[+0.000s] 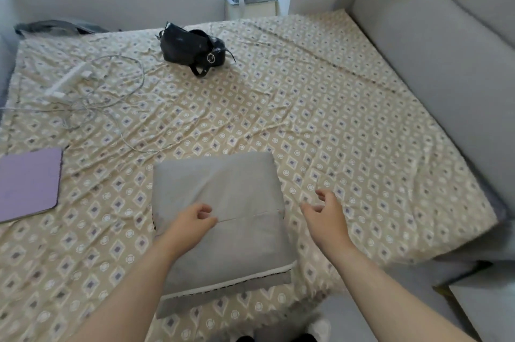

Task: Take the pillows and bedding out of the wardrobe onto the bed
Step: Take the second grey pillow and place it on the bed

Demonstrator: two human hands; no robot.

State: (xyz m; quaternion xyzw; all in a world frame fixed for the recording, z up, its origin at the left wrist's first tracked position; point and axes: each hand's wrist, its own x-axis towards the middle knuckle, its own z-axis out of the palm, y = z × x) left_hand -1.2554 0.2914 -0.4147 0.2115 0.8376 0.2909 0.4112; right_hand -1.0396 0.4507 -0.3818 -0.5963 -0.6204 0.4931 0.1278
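Note:
A grey pillow [223, 191] with a white and dark patterned edge lies flat on the bed [334, 124], near its front edge. The bed has a beige sheet printed with diamonds. My left hand [192, 223] hovers over the middle of the pillow, fingers loosely curled, gripping nothing. My right hand [324, 215] is just off the pillow's right side above the sheet, fingers apart and empty. The wardrobe is out of view.
A black handbag [192, 49] sits at the far middle of the bed. White cables and a power strip [69, 79] lie at the far left. A purple tablet [28, 182] rests at the left edge. A grey padded headboard [434, 57] runs along the right.

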